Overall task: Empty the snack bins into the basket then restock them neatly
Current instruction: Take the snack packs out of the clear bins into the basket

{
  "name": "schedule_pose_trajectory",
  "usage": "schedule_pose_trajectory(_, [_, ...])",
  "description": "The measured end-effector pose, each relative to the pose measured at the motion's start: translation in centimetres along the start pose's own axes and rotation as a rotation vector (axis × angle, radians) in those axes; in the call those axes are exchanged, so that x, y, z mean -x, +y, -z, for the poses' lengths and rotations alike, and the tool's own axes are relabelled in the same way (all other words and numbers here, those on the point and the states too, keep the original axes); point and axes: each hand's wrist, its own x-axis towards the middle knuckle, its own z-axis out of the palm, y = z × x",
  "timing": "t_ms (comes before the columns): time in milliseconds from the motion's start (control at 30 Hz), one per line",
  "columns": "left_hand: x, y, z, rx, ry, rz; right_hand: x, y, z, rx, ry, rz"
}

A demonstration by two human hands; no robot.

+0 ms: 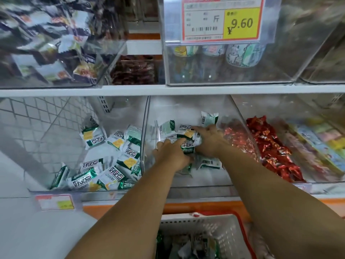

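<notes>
Both my hands reach into the middle clear bin [186,186] on the lower shelf. My left hand [170,153] and my right hand [210,140] press together around a cluster of green-and-white snack packets [186,136], gripping them from both sides. One packet [209,162] lies loose on the bin floor by my right wrist. The bin to the left [46,189] holds several of the same packets [110,161]. Below, the white basket [225,227] with a red handle holds a few packets.
A bin of red-wrapped snacks [270,146] sits right of the middle bin, with pastel packs [321,144] further right. The upper shelf carries clear bins, one with a 9.60 price tag [222,19]. An orange shelf edge [130,208] runs below the bins.
</notes>
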Motion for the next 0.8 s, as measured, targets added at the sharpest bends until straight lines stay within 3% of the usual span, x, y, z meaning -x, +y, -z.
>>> schedule_pose_trajectory(133, [-0.5,-0.4,-0.4,0.195,0.053,0.043,-0.8,0.1,-0.4,0.133,0.044,0.016])
schedule_pose_trajectory(400, [0.7,-0.5,-0.2,0.458,0.111,0.021,0.4,0.1,0.1,-0.194,0.182,-0.076])
schedule_pose_trajectory(667, [6.2,-0.4,3.1,0.52,0.302,-0.1,1.9,-0.3,0.2,-0.135,0.058,-0.11])
schedule_pose_trajectory(800, [9.8,-0.3,4.8,0.581,0.433,-0.208,1.5,-0.7,-0.4,0.136,-0.057,-0.081])
